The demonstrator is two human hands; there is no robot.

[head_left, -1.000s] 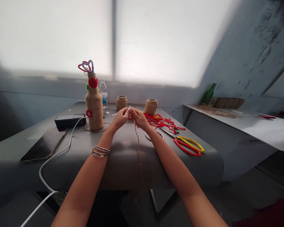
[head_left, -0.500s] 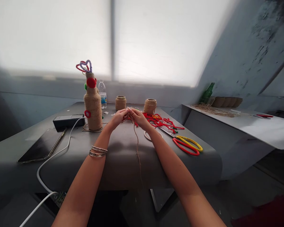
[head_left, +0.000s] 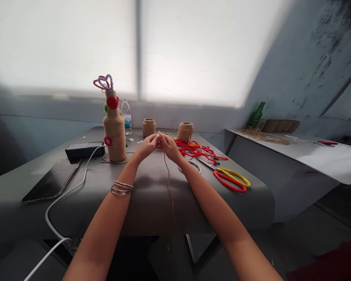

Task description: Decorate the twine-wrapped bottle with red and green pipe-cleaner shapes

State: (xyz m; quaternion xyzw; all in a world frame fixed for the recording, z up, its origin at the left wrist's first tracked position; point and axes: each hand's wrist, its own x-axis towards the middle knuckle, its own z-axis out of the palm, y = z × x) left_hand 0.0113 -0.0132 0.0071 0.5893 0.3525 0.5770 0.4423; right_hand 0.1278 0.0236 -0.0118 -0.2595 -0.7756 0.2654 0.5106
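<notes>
My left hand (head_left: pixel 148 146) and my right hand (head_left: pixel 169 146) meet above the middle of the table, their fingertips pinched together. From between them, by my right hand's fingers, a brown twine (head_left: pixel 169 183) hangs toward me and over the table's front edge. What lies within the pinched fingers is hidden, so I cannot tell what my left fingers hold. Behind my hands stand two twine-wrapped jars (head_left: pixel 149 128). Red pipe cleaners (head_left: pixel 206 150) lie in a heap to the right of my hands. A roll of tape (head_left: pixel 196 166) shows partly behind my right forearm.
Scissors (head_left: pixel 231 179) with red and yellow handles lie at the right. Left stands a twine-wrapped bottle (head_left: pixel 116 134) with pipe-cleaner hearts, near a water bottle (head_left: pixel 126 117), phone (head_left: pixel 54 177), black box (head_left: pixel 84 150) and white cable (head_left: pixel 83 181). A side table (head_left: pixel 318 156) holds a green bottle (head_left: pixel 256 116).
My right hand has shifted slightly left, and the twine's upper part moved with it. More of the tape roll shows beside my forearm. Both hands stay pinched together.
</notes>
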